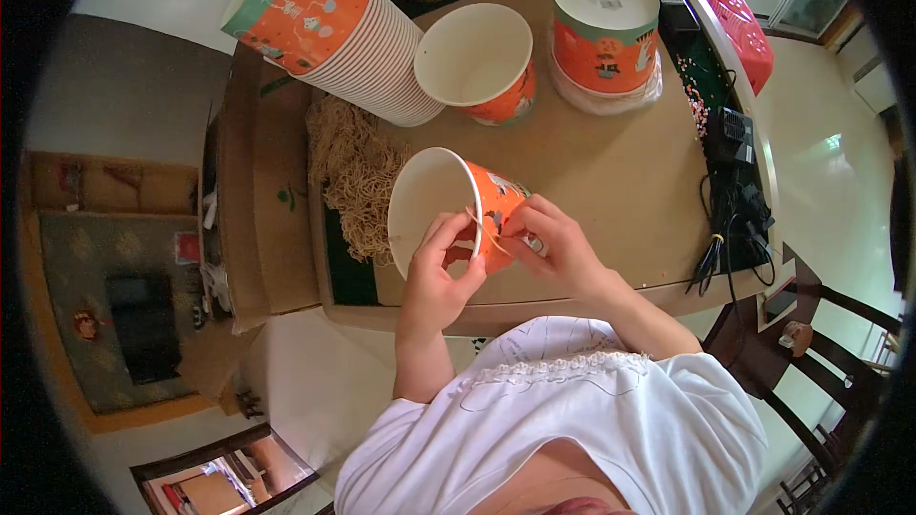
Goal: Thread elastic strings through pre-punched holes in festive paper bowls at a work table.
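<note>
Pinching beige string [491,237] at the orange paper tub [456,193]: right fingers [530,220].

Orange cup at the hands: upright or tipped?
Tipped: the cup has its mouth turned left, and its orange outer wall runs off to the right, toward the right hand.
</note>
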`<state>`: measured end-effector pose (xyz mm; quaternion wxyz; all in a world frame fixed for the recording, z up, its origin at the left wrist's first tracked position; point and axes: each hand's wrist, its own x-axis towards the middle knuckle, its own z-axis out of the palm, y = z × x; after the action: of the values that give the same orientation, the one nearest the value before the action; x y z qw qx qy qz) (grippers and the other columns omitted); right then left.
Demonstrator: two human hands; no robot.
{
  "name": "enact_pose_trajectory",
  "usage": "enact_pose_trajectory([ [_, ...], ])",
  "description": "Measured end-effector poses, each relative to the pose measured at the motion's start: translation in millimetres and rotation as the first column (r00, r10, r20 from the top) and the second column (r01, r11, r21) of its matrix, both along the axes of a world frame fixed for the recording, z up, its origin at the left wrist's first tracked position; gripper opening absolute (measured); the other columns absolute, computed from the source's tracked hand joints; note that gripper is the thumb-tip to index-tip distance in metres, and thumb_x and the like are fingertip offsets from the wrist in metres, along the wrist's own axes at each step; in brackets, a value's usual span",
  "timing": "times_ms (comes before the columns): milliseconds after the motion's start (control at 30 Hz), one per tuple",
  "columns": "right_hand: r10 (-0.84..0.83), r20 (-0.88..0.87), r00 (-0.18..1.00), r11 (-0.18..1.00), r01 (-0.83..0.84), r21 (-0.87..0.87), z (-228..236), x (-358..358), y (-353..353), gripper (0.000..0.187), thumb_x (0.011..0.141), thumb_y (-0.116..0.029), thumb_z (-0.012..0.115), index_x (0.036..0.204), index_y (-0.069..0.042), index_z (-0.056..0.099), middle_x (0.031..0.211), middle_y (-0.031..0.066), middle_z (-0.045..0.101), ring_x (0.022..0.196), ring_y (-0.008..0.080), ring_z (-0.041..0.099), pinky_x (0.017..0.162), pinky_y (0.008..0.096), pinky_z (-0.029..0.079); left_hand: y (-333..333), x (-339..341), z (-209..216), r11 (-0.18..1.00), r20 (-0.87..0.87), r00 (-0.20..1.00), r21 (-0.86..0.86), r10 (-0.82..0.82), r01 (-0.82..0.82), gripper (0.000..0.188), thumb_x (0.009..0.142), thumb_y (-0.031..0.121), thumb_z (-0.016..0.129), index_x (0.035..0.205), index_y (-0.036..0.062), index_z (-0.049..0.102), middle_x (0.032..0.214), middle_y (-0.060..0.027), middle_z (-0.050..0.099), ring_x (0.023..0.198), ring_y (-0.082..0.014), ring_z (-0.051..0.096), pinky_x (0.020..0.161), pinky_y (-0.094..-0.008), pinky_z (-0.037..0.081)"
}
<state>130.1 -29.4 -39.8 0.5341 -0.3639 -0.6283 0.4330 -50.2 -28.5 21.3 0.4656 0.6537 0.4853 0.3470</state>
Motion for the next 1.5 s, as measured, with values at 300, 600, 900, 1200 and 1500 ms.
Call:
enact_pose_trajectory([
  [300, 0.0, 0.038, 0.999, 0.998, -0.002, 0.059, 5, 1, 0, 0.011, 0.08, 0.001, 0.066, 0.086, -0.002, 0.059, 0.093, 0.0102, 0.056, 0.087, 0.0252, 0.057, 0.075, 0.0333, 0.048, 1, -3, -1, 0.975, 0.264, 0.964, -0.217, 0.013, 0.046, 0.05, 0.078, -0.006, 0.058, 0.126, 0.0002, 0.049, 0.117, -0.0059, 0.055, 0.104, -0.015, 0.057, 0.079, -0.0258, 0.051],
  [600, -0.205, 0.087, 0.975, 0.942, 0.173, 0.288, 5, 8, -8, 0.017, 0.074, -0.004, 0.071, 0.086, -0.005, 0.06, 0.102, 0.009, 0.061, 0.091, 0.0283, 0.059, 0.077, 0.0381, 0.049, 3, 10, -8, 0.959, 0.248, 0.969, -0.272, -0.011, 0.08, 0.053, 0.076, -0.007, 0.059, 0.127, 0.0029, 0.049, 0.117, -0.0042, 0.055, 0.107, -0.0135, 0.055, 0.083, -0.0272, 0.049],
  [900, -0.386, 0.073, 0.92, 0.878, 0.342, 0.334, -1, 10, -17, 0.019, 0.072, -0.003, 0.072, 0.087, -0.005, 0.061, 0.121, 0.0132, 0.059, 0.103, 0.0321, 0.058, 0.085, 0.0402, 0.049, 2, 14, -17, 0.94, 0.26, 0.963, -0.309, -0.066, 0.148, 0.053, 0.076, -0.01, 0.061, 0.126, 0.0026, 0.049, 0.114, -0.0048, 0.057, 0.105, -0.014, 0.056, 0.09, -0.0295, 0.047],
  [1200, -0.298, 0.007, 0.955, 0.948, 0.295, 0.123, -20, 3, -32, 0.017, 0.074, 0.0, 0.07, 0.086, -0.003, 0.059, 0.124, 0.0159, 0.057, 0.103, 0.0331, 0.059, 0.085, 0.0398, 0.049, 0, 36, -22, 0.993, -0.024, 1.0, -0.118, -0.02, 0.017, 0.038, 0.077, -0.003, 0.065, 0.114, 0.0022, 0.056, 0.1, -0.0024, 0.062, 0.087, -0.0076, 0.058, 0.064, -0.0206, 0.05],
  [1500, -0.308, -0.048, 0.95, 0.922, 0.311, 0.23, -16, 5, -34, 0.018, 0.075, 0.004, 0.066, 0.09, -0.001, 0.058, 0.12, 0.0165, 0.06, 0.106, 0.0344, 0.059, 0.087, 0.0396, 0.049, 4, 40, -18, 0.991, -0.001, 1.0, -0.135, -0.016, 0.016, 0.038, 0.077, -0.005, 0.063, 0.114, 0.0004, 0.056, 0.099, -0.0019, 0.061, 0.089, -0.0081, 0.058, 0.063, -0.02, 0.05],
])
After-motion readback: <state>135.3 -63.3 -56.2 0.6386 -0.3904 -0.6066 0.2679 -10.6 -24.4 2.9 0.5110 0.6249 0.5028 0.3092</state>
